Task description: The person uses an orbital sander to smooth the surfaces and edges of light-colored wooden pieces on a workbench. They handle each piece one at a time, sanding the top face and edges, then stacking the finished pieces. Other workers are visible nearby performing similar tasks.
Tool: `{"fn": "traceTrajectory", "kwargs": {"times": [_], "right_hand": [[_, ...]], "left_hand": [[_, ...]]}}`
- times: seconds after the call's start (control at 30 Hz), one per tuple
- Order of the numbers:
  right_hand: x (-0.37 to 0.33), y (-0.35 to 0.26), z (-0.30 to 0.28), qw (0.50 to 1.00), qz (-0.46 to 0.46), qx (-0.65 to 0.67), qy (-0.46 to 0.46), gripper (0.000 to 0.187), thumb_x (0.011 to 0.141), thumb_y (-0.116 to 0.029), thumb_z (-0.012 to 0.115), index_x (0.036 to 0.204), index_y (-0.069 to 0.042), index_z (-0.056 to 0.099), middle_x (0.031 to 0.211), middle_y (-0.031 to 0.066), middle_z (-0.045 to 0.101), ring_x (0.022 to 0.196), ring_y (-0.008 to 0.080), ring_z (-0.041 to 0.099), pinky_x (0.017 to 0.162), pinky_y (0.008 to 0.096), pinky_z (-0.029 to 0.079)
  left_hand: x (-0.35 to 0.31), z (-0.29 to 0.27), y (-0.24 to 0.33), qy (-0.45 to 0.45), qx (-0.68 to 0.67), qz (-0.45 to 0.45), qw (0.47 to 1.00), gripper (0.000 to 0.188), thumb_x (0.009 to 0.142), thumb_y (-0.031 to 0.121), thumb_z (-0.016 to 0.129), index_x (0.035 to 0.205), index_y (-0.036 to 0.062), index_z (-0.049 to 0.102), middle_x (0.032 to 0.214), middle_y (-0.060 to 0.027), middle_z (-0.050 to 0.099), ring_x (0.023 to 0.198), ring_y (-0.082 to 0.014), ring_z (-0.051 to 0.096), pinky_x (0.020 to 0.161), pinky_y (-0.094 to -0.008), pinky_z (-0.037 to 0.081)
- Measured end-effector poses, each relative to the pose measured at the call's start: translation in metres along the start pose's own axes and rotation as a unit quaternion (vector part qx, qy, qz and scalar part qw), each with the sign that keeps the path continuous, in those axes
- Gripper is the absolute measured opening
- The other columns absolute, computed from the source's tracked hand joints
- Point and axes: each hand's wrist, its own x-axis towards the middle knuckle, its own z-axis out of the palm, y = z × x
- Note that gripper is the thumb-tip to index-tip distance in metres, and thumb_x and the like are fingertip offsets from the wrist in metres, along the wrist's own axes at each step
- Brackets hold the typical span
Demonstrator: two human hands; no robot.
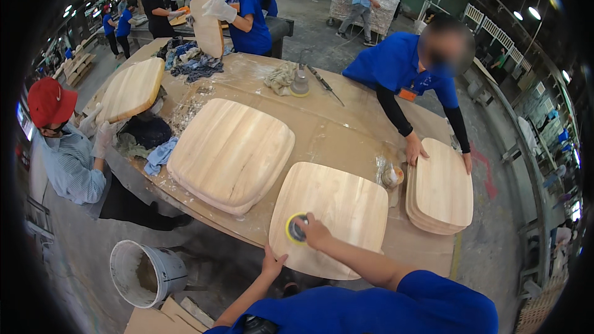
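Observation:
A pale wooden panel (pixel 346 210) with rounded corners, like a chair seat, lies flat at the table's near edge. My right hand (pixel 315 232) is closed over a round sanding pad (pixel 291 230) with a yellow rim, which rests on the panel's left part. At the panel's near left corner, my left hand (pixel 272 264) grips the edge, some of its fingers hidden. Left of this panel sits a stack of similar panels (pixel 229 148). On the right, a co-worker's hands hold the sides of another panel stack (pixel 442 185).
Beyond my panel, a small round tool (pixel 392 177) sits near the right stack. Farther back lie a sander (pixel 299 83), a rag (pixel 279 78) and a thin dark tool (pixel 325 85). A white bucket (pixel 148 272) stands below left. Co-workers handle panels at left and far side.

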Motion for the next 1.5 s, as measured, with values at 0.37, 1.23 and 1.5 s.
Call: {"fn": "traceTrajectory", "kwargs": {"times": [0.37,1.23,1.5], "right_hand": [[0.130,0.075,-0.067,0.982,0.170,0.010,0.077,0.065,0.082,-0.015,0.059,0.141,-0.030,0.037,0.139,0.0213,0.034,0.102,0.0419,0.059,0.086,0.0453,0.052],[0.137,0.147,-0.086,0.970,0.192,0.005,0.146,0.077,0.069,-0.015,0.078,0.135,-0.021,0.039,0.127,0.0222,0.044,0.113,0.0402,0.053,0.093,0.0426,0.048],[0.169,0.042,-0.075,0.995,0.074,-0.013,0.062,0.073,0.071,-0.013,0.076,0.134,-0.024,0.041,0.125,0.0217,0.042,0.103,0.0405,0.058,0.088,0.0437,0.051]], "left_hand": [[0.009,0.003,-0.018,-0.032,-0.037,0.010,0.999,0.090,0.082,0.012,0.069,0.147,0.0024,0.007,0.135,-0.0251,0.042,0.122,-0.0329,0.047,0.102,-0.0380,0.040],[0.004,0.008,-0.014,-0.025,-0.107,0.009,0.994,0.090,0.086,0.009,0.062,0.149,0.0104,-0.002,0.130,-0.0288,0.050,0.120,-0.0348,0.052,0.102,-0.0369,0.039],[0.005,0.006,-0.013,-0.046,-0.132,-0.011,0.990,0.090,0.085,0.011,0.064,0.148,0.0029,0.000,0.140,-0.0255,0.037,0.128,-0.0293,0.040,0.107,-0.0350,0.032]]}}
